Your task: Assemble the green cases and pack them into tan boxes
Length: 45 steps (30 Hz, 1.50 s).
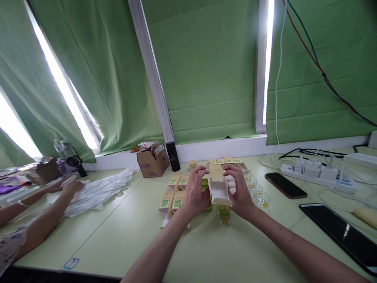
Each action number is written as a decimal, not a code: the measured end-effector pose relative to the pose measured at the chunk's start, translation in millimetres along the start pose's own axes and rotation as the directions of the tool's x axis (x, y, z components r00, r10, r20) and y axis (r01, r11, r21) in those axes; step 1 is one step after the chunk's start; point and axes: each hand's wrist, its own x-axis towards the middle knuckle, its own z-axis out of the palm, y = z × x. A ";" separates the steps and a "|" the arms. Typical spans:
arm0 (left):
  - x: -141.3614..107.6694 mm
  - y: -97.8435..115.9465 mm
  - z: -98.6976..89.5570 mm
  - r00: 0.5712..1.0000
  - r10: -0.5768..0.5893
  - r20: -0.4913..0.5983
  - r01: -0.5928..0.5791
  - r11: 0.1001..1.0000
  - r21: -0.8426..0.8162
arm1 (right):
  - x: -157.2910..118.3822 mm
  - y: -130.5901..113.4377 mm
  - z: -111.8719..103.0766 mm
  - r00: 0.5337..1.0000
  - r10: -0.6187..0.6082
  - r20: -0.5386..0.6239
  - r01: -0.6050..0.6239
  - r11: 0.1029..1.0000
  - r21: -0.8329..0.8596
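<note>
A small cream carton (219, 190) is held up in front of me, its open white inside turned my way. My left hand (196, 192) grips its left side, fingers bent. On the opposite side, my right hand (240, 194) holds it by the edge with curled fingers. Just below the carton stands a small glass jar with green and yellow in it (224, 214). Green pieces (209, 205) sit partly hidden behind my left hand. White rounded pieces (231, 183) show beside the right fingers. Several cartons with green labels (166, 203) stand open left of my left hand.
Clear plastic pieces with yellow centres (258, 193) line up at right. Beyond them lie a phone (285, 185), a tablet (341, 232) and a power strip (319, 175) with cables. A cardboard box (153, 162) and black cylinder (173, 156) stand behind. Another person's hands (70, 185) touch clear plastic (100, 192).
</note>
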 end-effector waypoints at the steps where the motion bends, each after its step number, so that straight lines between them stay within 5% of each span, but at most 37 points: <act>1: -2.1 -2.5 2.0 0.999 0.038 -0.029 -0.037 0.999 0.025 | 0.5 4.9 -1.8 0.997 -0.070 0.028 0.072 0.994 -0.077; 8: -21.7 -16.4 11.1 0.959 0.264 -0.104 -0.243 0.953 0.181 | -8.5 29.4 -16.9 0.904 -0.383 0.191 0.427 0.831 -0.356; 18: -26.7 -12.9 5.6 0.952 0.297 -0.081 -0.300 0.954 -0.029 | -11.4 16.9 -19.9 0.885 -0.386 0.261 0.446 0.864 -0.235; 22: -31.2 -12.3 7.1 0.979 0.176 -0.107 -0.191 0.971 -0.146 | -12.9 11.8 -17.9 0.896 -0.334 0.293 0.391 0.906 -0.164; 26: -38.2 -12.9 14.0 0.985 -0.103 -0.136 0.056 0.948 -0.314 | -20.9 11.8 -13.0 0.952 -0.172 0.255 0.214 0.966 -0.146; 31: -36.4 -6.6 22.6 0.920 -0.391 -0.041 0.280 0.725 -0.629 | -25.1 11.0 -10.8 0.967 -0.085 0.239 0.113 0.988 -0.107; 37: -26.1 2.8 19.0 0.880 -0.471 0.065 0.336 0.519 -0.785 | -23.2 7.2 -11.9 0.964 -0.044 0.262 0.067 0.995 -0.077; 45: -26.3 7.9 19.8 0.854 -0.514 0.084 0.409 0.563 -0.718 | -26.4 3.6 -9.2 0.943 0.134 0.305 -0.139 0.990 -0.007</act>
